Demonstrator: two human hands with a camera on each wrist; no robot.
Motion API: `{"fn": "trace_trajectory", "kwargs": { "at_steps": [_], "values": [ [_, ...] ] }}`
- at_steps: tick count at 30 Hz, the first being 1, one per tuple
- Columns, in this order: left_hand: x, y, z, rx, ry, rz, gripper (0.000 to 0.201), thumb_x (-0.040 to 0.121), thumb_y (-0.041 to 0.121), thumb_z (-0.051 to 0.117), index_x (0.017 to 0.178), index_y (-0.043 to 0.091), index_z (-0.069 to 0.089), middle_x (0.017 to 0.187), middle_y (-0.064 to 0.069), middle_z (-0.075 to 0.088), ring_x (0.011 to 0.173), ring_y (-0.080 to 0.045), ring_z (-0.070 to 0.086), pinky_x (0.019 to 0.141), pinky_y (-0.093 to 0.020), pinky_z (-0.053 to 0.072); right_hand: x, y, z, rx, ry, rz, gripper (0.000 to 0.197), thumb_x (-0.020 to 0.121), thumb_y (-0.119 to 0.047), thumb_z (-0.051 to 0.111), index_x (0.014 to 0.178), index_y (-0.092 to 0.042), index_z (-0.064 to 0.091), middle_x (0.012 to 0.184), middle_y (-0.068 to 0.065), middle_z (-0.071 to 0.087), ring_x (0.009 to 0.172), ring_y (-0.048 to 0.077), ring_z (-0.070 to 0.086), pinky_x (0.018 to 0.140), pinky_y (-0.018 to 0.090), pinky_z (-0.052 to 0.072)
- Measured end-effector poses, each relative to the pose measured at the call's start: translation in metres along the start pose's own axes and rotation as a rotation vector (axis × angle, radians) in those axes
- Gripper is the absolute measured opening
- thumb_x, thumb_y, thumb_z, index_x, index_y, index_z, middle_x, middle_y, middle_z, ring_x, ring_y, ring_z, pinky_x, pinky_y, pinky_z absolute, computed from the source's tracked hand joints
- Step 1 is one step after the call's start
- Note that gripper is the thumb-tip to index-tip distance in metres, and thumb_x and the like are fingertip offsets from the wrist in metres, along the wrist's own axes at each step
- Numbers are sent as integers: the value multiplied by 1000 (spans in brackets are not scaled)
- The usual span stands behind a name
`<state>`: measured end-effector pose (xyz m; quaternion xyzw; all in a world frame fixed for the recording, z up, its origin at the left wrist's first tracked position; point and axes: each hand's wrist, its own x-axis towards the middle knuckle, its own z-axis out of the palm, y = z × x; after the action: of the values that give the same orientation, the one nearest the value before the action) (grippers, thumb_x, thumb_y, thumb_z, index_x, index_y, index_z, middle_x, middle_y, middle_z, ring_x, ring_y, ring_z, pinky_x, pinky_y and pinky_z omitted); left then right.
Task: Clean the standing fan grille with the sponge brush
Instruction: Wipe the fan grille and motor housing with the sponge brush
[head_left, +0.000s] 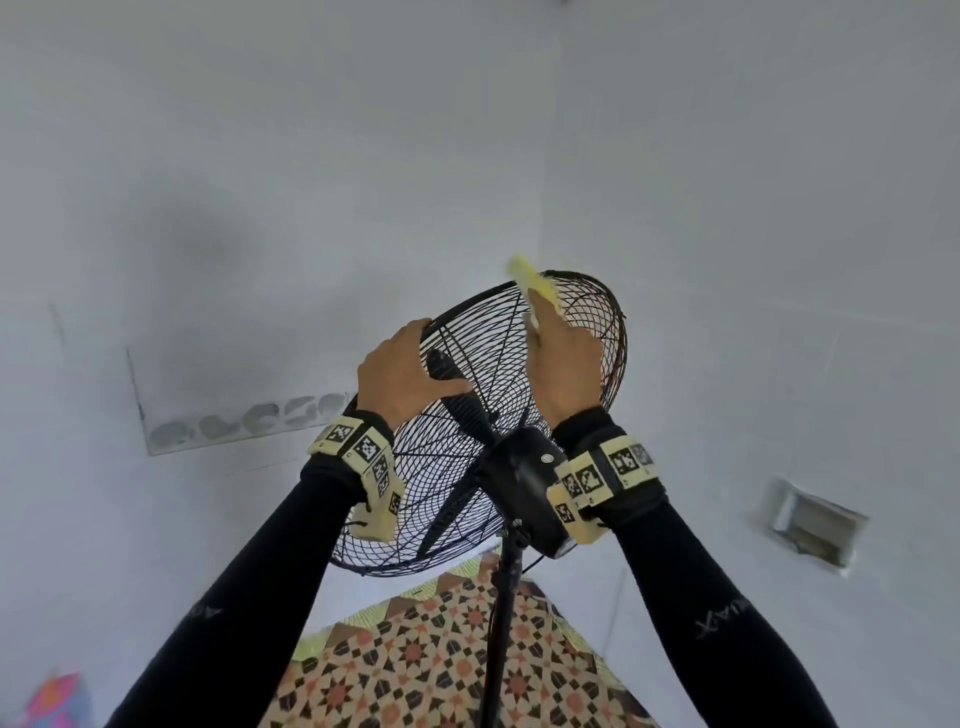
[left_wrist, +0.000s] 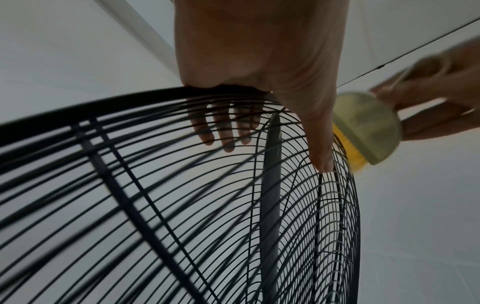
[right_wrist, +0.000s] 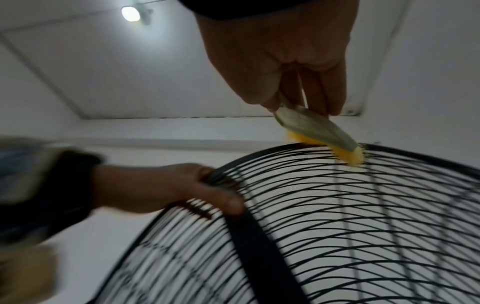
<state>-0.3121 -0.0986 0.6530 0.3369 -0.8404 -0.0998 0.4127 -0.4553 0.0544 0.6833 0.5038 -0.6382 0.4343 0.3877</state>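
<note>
Right hand (right_wrist: 280, 53) pinches sponge brush (right_wrist: 324, 133) on grille (head_left: 467, 364) top rim; left hand (head_left: 402, 371), fingers curled, grips rim; judged mid-clean, most wires left.

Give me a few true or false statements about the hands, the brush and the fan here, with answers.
1. The left hand grips the fan grille at its rim. True.
2. The right hand is empty. False: it holds the sponge brush.
3. The brush's yellow sponge touches the grille wires near the rim. True.
4. The fan lies flat on the floor. False: it stands on its pole.
</note>
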Motion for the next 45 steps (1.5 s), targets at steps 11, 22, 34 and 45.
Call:
{"fn": "trace_trajectory", "kwargs": {
  "at_steps": [11, 22, 34, 45],
  "values": [
    [-8, 8, -4, -30, 28, 17, 105, 62, 71, 87, 148, 25, 47, 139, 5, 64, 124, -21, 62, 102, -42, 49, 10, 15, -13, 196, 90, 129, 36, 103, -9, 53, 138, -7, 59, 114, 15, 72, 91, 29, 68, 84, 38, 57],
    [-16, 10, -5, -27, 26, -10, 103, 64, 70, 86, 148, 26, 45, 141, 5, 62, 127, -22, 60, 105, -45, 48, -8, 10, -21, 247, 50, 166, 38, 98, -12, 63, 136, -13, 62, 101, 9, 75, 73, 19, 64, 67, 5, 41],
    [-20, 11, -6, -31, 29, -28, 101, 64, 73, 84, 146, 27, 47, 139, 6, 63, 125, -21, 61, 104, -46, 50, -27, 1, -24, 271, -37, 77, 32, 99, -15, 63, 131, -15, 62, 92, 2, 75, 64, 15, 65, 59, 12, 48],
    [-19, 9, -5, -22, 33, -26, 102, 64, 74, 84, 146, 27, 47, 138, 5, 64, 123, -23, 62, 102, -46, 51, -64, -2, 1, 389, -4, 37, 30, 92, -14, 74, 122, -13, 72, 96, 1, 71, 75, 9, 59, 66, 15, 47]
  ]
}}
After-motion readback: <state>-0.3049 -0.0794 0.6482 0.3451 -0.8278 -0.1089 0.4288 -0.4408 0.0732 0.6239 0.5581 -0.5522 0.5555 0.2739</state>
